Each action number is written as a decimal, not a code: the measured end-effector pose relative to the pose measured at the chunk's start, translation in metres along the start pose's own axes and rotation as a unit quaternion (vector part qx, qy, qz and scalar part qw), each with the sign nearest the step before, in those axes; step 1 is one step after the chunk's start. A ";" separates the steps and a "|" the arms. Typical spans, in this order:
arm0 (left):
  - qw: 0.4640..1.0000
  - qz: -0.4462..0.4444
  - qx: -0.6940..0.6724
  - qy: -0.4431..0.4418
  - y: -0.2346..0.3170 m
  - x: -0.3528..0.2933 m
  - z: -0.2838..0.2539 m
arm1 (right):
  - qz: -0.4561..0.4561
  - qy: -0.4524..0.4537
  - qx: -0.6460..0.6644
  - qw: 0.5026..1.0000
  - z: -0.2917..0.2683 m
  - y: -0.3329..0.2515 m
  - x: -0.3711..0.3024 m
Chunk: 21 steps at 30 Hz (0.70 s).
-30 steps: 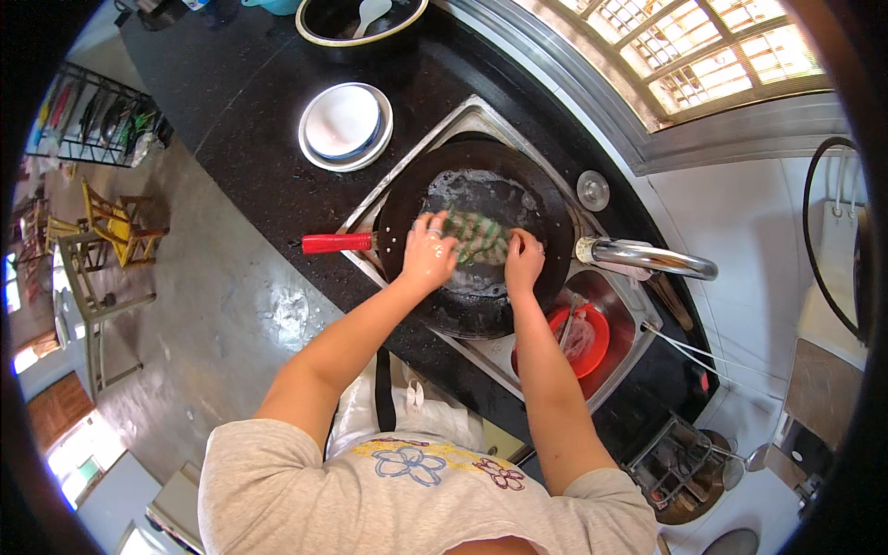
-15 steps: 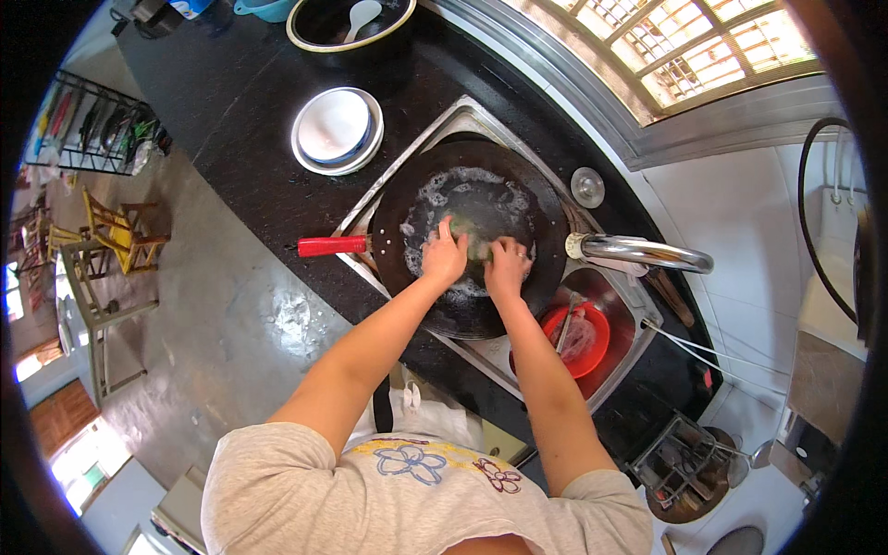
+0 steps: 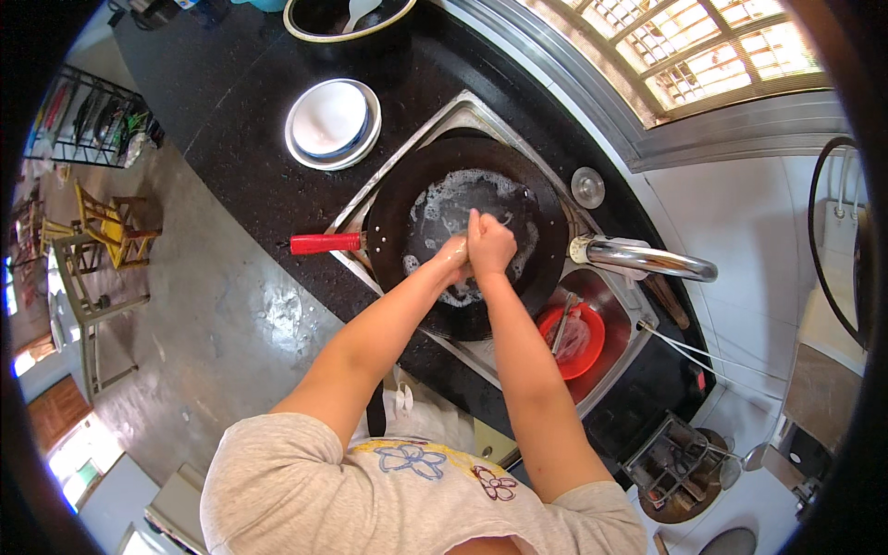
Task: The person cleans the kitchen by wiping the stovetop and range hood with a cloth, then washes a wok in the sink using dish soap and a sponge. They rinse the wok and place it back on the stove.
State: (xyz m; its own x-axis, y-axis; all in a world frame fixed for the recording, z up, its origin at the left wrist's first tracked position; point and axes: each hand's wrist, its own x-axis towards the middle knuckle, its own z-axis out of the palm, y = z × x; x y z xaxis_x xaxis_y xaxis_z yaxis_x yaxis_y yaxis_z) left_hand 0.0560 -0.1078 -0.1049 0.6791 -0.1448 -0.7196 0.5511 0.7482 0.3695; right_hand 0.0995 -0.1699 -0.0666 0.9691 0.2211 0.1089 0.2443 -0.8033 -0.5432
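Black desk (image 3: 236, 129); steel sink (image 3: 467, 106) set in it. Large dark wok (image 3: 393, 208) lies over sink's left part, sudsy water inside, handle (image 3: 326, 243) pointing left. Curved tap (image 3: 652, 257) right of wok. Red basin (image 3: 592, 347) in sink, below tap. Right hand (image 3: 492, 245) and left hand (image 3: 450, 255) pressed together over wok: right fingers curled into fist, left mostly hidden; cannot tell what either grips.
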 end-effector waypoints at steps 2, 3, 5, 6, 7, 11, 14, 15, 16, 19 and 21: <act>0.998 -0.014 0.042 0.044 0.007 -0.011 0.009 | 0.012 0.020 0.033 0.999 0.006 0.008 0.011; 0.999 -0.011 0.050 0.013 0.008 -0.014 0.008 | 0.021 0.041 0.068 0.997 0.011 0.015 0.016; 0.997 -0.003 0.068 -0.046 0.018 -0.025 0.001 | 0.118 -0.028 0.132 0.984 0.005 0.028 0.032; 0.990 0.014 0.134 0.042 0.023 -0.028 0.008 | 0.104 -0.029 0.106 0.989 0.003 0.028 0.031; 0.966 0.099 0.229 0.063 0.026 -0.027 0.002 | 0.079 -0.013 0.117 0.990 0.003 0.025 0.029; 0.790 0.310 0.497 0.181 0.042 -0.040 -0.016 | 0.026 -0.060 0.032 0.997 0.007 0.038 0.003; 0.637 0.324 0.666 0.215 0.032 -0.034 -0.032 | 0.002 -0.197 -0.100 0.975 0.011 0.028 -0.027; 0.577 0.293 0.732 0.213 0.027 -0.032 -0.035 | -0.040 -0.250 -0.133 0.958 0.024 0.041 -0.032; 0.512 0.260 0.791 0.213 0.022 -0.029 -0.038 | -0.050 -0.237 -0.102 0.965 0.017 0.041 -0.031; 0.596 0.250 0.717 0.262 0.013 -0.011 -0.037 | 0.016 -0.179 0.014 0.984 0.025 0.062 -0.022; 0.822 0.195 0.478 0.242 0.020 0.000 -0.029 | 0.098 -0.191 0.297 0.931 0.011 0.038 -0.011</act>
State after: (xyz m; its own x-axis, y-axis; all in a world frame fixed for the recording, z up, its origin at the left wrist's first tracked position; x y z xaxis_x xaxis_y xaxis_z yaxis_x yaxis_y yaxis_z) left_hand 0.0527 -0.0744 -0.1146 0.7491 0.4330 -0.5013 0.6239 -0.2069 0.7536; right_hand 0.0977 -0.1966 -0.0976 0.8833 0.3737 -0.2832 -0.1070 -0.4276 -0.8976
